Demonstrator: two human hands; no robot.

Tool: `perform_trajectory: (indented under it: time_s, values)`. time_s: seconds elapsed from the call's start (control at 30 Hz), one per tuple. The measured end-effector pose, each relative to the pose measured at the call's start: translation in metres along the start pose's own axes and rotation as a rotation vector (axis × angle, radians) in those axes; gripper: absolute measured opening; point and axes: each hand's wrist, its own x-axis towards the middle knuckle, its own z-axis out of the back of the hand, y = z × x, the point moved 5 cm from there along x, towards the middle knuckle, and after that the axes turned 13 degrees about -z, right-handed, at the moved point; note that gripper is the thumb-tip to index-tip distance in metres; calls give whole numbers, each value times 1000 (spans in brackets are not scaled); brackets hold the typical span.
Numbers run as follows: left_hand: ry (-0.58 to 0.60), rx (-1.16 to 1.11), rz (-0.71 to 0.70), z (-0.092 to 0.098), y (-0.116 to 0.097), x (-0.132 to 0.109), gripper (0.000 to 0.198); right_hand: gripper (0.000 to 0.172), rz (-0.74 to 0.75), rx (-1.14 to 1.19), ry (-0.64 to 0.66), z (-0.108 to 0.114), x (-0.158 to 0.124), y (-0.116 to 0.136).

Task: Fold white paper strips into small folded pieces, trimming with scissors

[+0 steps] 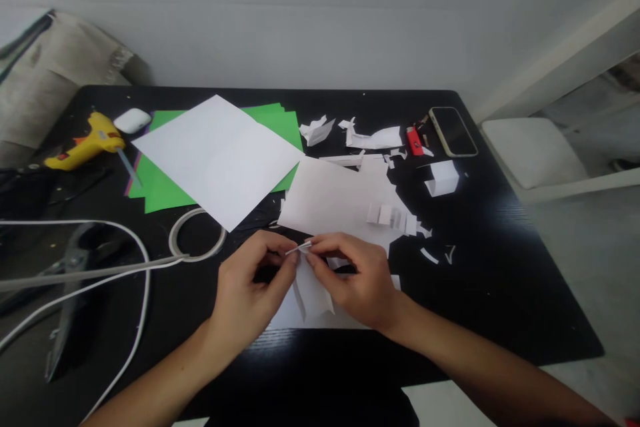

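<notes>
Between my two hands, near the table's front, is a small folded strip of white paper (301,247). My left hand (255,277) pinches its left end between thumb and fingertips. At the other end, the thumb and fingers of my right hand (357,273) close on it. Folded white paper (313,287) shows just below my fingertips; whether it joins the strip I cannot tell. Past my right hand lies a large white paper piece (335,197) with a small pleated paper piece (393,217) on its right part.
A white sheet (217,160) overlaps green sheets (167,193) at the back left. Left of them lie a yellow glue gun (87,141), a white case (133,120) and a coiled white cable (175,240). Paper scraps (375,139), a red lighter (414,140) and a phone (453,132) lie back right.
</notes>
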Motion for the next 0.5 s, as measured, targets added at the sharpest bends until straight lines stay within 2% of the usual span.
perform_trajectory:
  time_s: [0.2,0.5]
  values:
    - [44,-4,5,-1,-3,-1,6,6,-91,-1,48,1,1,1]
    - [74,-5,12,-1,-2,2,8,3,-151,47,85,1,2,-2]
